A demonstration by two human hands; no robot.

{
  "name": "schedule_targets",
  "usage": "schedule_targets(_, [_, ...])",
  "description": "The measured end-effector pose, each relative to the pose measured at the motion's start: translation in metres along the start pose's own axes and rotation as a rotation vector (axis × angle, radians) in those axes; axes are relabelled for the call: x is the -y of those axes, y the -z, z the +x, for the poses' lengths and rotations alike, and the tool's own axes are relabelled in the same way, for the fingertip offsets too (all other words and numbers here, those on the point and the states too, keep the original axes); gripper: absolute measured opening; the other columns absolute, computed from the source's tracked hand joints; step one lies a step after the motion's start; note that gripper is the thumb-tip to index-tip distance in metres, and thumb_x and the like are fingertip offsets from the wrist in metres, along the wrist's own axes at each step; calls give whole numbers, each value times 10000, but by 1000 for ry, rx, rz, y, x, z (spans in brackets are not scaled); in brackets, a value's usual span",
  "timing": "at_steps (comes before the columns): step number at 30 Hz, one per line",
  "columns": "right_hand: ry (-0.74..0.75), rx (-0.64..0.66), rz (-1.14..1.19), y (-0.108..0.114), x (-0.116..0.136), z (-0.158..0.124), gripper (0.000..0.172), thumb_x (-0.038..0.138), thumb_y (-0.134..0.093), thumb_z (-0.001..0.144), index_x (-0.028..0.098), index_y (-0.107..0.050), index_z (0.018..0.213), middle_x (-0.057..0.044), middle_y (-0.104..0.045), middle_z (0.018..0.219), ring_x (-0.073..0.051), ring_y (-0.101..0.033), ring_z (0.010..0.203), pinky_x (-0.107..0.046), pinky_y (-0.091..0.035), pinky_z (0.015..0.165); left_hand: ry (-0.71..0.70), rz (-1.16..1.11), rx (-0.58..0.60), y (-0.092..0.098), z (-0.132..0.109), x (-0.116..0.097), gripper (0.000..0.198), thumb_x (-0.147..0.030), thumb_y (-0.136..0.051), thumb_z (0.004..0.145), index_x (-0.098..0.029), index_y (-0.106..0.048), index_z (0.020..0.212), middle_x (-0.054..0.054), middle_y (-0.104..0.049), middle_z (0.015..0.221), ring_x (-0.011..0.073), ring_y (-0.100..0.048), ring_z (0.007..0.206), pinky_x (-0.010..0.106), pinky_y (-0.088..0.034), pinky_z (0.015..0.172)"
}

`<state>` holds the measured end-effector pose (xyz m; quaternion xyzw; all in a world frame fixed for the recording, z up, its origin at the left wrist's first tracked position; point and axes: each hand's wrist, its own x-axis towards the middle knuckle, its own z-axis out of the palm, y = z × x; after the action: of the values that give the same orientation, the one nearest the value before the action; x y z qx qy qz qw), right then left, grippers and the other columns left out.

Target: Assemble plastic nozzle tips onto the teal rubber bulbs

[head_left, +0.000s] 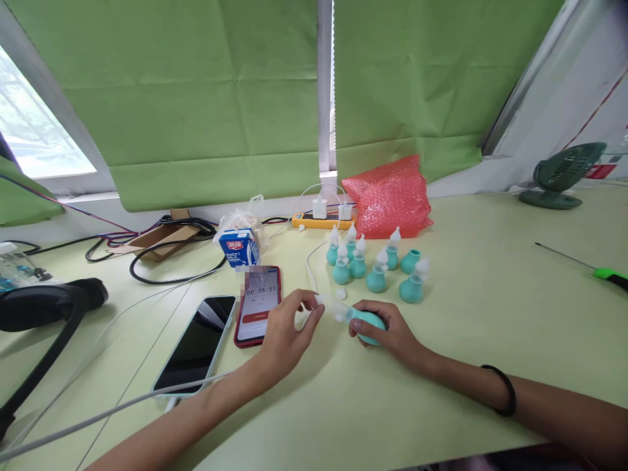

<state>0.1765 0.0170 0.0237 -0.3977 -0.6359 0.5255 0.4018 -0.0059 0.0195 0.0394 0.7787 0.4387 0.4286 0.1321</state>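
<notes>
My right hand (380, 330) is wrapped round the teal bulb (370, 322) of a nasal aspirator, which lies tilted nearly flat above the table with its clear nozzle (338, 309) pointing left. At the nozzle's far end, the thumb and forefinger of my left hand (289, 327) pinch its small whitish tip (320, 299). Just beyond my hands stand several teal bulb aspirators (376, 278) with clear nozzles upright. Among them, one bulb (410, 261) has an open neck and no nozzle. A small white piece (341, 294) lies on the table in front of the group.
Left of my hands lie a red-cased phone (258, 307) showing a timer and a dark-screened phone (199, 347). Behind are a milk carton (239, 247), a yellow power strip (324, 222) and red bubble wrap (392, 199). A screwdriver (608, 275) and fan (559, 176) are at right.
</notes>
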Motion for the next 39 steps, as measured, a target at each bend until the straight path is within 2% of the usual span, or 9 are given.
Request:
schedule_targets(3, [10, 8, -28, -1, -1, -1, 270, 420, -522, 712, 151, -495, 707, -3, -498, 628, -89, -445, 520, -212, -396, 479, 244, -347, 1, 0, -3, -8, 293, -262, -458, 793, -190, -418, 1074, 63, -600, 885, 162, -561, 787, 273, -443, 674])
schedule_targets(5, [24, 21, -70, -2, -2, -2, 264, 419, -511, 722, 156, -491, 723, -1, -501, 636, -94, -449, 530, -212, -389, 490, 326, -518, 47, -1, -4, -11, 368, -280, -439, 804, -185, -378, 1154, 81, -595, 974, 177, -556, 871, 299, -442, 749])
schedule_targets(9, [84, 63, -207, -4, -1, -4, 224, 380, -482, 754, 156, -494, 753, 3, -490, 648, -100, -444, 571, -212, -366, 526, 350, -686, 134, -1, -4, -16, 235, -296, -425, 814, -153, -511, 979, 83, -562, 1071, 195, -498, 1012, 320, -394, 863])
schedule_targets(14, [164, 55, -306, -6, 1, -8, 197, 362, -438, 783, 169, -477, 783, 29, -426, 618, -89, -386, 550, -201, -334, 517, 397, -914, 181, -2, -6, -19, 147, -296, -447, 808, -162, -464, 864, 75, -624, 955, 196, -497, 1038, 365, -353, 906])
schedule_targets(18, [193, 11, -370, -6, 1, -10, 192, 359, -426, 787, 174, -472, 773, 31, -420, 586, -91, -382, 523, -204, -338, 503, 464, -963, 174, -1, -4, -18, 135, -276, -500, 779, -143, -478, 790, 94, -631, 936, 218, -509, 1021, 373, -399, 863])
schedule_targets(25, [344, -123, -602, -8, -5, -11, 141, 290, -450, 767, 176, -495, 837, -25, -550, 668, -134, -486, 577, -254, -389, 565, 529, -1060, 127, -2, -3, -11, 126, -240, -575, 724, -131, -513, 711, 62, -663, 826, 216, -566, 930, 401, -417, 862])
schedule_targets(33, [535, -84, -686, 1, -2, -10, 178, 261, -467, 764, 174, -488, 918, -66, -594, 765, -163, -537, 653, -275, -402, 595, 507, -1092, 187, 4, 0, -12, 89, -204, -602, 697, -117, -588, 705, 62, -672, 813, 235, -570, 921, 393, -448, 825])
schedule_targets(36, [486, -22, -614, 6, 5, -9, 170, 272, -479, 763, 171, -512, 896, -51, -590, 752, -145, -523, 637, -255, -400, 591, 499, -1090, 225, 8, 2, -12, 86, -190, -602, 696, -108, -584, 715, 72, -670, 831, 233, -580, 902, 396, -450, 822])
schedule_targets(39, [333, 53, -528, 9, 13, -7, 164, 315, -481, 762, 174, -546, 817, -22, -562, 682, -124, -488, 589, -235, -387, 563, 507, -1065, 265, 11, 4, -11, 98, -192, -596, 702, -101, -574, 728, 87, -663, 866, 226, -587, 887, 391, -437, 840])
